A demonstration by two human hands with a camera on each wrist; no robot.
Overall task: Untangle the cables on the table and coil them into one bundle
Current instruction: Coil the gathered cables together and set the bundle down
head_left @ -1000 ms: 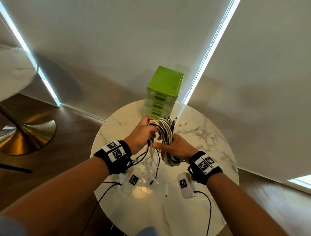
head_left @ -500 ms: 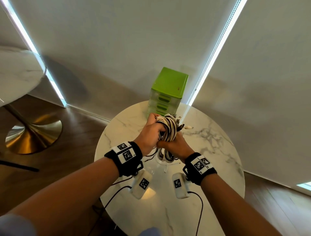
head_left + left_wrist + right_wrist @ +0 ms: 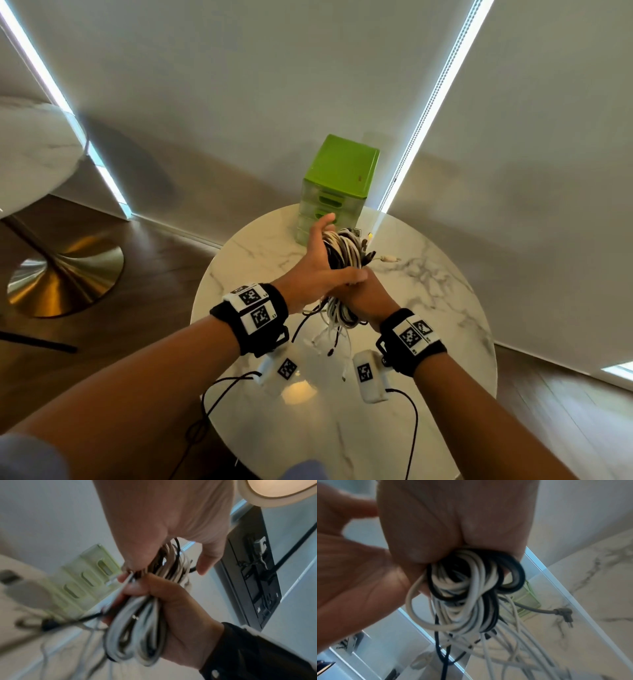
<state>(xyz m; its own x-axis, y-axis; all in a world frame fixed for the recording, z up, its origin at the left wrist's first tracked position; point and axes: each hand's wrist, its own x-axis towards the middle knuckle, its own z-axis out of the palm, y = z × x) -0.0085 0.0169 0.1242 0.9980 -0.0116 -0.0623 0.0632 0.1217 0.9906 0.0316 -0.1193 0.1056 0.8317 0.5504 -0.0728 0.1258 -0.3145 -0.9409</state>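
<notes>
A bundle of white and black cables (image 3: 346, 250) is held upright above the round marble table (image 3: 428, 308). My right hand (image 3: 366, 298) grips its middle from below, fingers wrapped around the loops (image 3: 137, 628). My left hand (image 3: 315, 267) lies against the bundle's left side with straight fingers pointing up and the thumb across my right hand. Several loose cable ends (image 3: 332, 342) dangle below toward the table. One plug (image 3: 388, 259) sticks out to the right. The right wrist view shows the coiled loops (image 3: 467, 588) just under my right palm (image 3: 453, 520).
A green drawer unit (image 3: 339, 171) stands at the table's far edge, just behind the hands. A second marble table (image 3: 34, 150) on a gold base (image 3: 65, 274) is at the left. Wooden floor surrounds both; a pale wall lies beyond.
My left hand has let go of the top of the bundle and straightened its fingers beside it. My right hand keeps its grip, and the loose ends hang lower.
</notes>
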